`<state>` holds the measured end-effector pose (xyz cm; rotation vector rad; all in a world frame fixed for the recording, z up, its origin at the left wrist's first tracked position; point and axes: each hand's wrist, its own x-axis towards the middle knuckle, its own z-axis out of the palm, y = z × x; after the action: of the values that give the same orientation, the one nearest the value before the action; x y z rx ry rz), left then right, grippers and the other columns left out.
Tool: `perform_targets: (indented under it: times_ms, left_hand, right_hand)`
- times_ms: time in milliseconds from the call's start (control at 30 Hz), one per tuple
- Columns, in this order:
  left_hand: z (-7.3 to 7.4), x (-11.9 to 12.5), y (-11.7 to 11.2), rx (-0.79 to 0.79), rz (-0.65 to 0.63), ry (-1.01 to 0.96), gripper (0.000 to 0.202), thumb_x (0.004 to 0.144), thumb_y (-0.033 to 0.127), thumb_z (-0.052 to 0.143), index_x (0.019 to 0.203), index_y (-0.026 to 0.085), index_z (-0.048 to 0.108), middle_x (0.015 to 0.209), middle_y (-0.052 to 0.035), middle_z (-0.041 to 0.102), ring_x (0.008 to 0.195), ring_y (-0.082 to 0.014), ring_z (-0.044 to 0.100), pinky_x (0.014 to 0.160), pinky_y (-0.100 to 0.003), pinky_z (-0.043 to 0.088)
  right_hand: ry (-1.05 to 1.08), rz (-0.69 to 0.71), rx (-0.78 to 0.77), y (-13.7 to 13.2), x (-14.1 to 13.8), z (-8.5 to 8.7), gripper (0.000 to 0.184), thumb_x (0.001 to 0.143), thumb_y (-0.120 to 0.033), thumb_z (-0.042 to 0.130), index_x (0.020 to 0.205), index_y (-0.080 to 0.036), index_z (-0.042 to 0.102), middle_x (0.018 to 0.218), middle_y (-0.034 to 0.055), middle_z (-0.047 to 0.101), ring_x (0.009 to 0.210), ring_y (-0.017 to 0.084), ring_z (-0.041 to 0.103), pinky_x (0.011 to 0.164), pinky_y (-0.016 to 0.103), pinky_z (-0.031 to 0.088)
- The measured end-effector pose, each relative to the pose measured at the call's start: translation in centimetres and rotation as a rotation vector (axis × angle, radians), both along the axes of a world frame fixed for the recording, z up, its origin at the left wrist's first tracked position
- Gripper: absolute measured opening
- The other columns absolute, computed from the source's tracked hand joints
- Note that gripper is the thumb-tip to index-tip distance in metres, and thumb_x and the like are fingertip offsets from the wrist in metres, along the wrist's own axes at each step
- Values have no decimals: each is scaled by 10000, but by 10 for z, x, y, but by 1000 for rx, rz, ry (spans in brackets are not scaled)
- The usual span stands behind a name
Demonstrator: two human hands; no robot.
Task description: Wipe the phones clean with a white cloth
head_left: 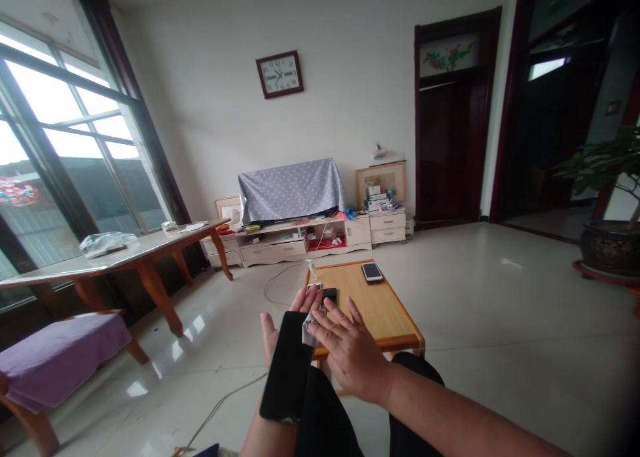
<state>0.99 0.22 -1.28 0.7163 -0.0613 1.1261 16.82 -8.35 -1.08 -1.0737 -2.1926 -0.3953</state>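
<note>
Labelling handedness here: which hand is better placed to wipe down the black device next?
Right, probably. The right hand lies palm-down with a white cloth under its fingertips at the far end of the black device. The left hand is palm-up beneath the device, carrying it.

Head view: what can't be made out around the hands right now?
- Left hand: palm hidden under the black device, head view.
- White cloth: mostly covered by the right hand; its extent is unclear.
- Black device: screen dark and foreshortened; marks unreadable.
- Small black item on the table: too small to identify.
</note>
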Motion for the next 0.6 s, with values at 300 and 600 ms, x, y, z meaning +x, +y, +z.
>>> perform_targets:
  times_ms: [300,600]
  left_hand:
    - [2,-1,-4,-14,-26,-10,917,909,806,216,1575,183,319,1626,-158,351,1544,-302,235,1276,-512,100]
    - [-2,-1,-4,-3,3,4,898,923,796,224,1562,178,349,1622,-146,364,1538,-306,252,1276,-506,126]
  right_hand:
    - [-162,277,66,-25,-17,-10,465,993,-257,471,1456,-258,522,1547,-7,488,1524,222,268,1269,574,29]
    - [-123,350,-24,-24,-23,-8,506,982,-342,478,1471,-213,509,1536,41,499,1500,240,328,1251,580,-79]
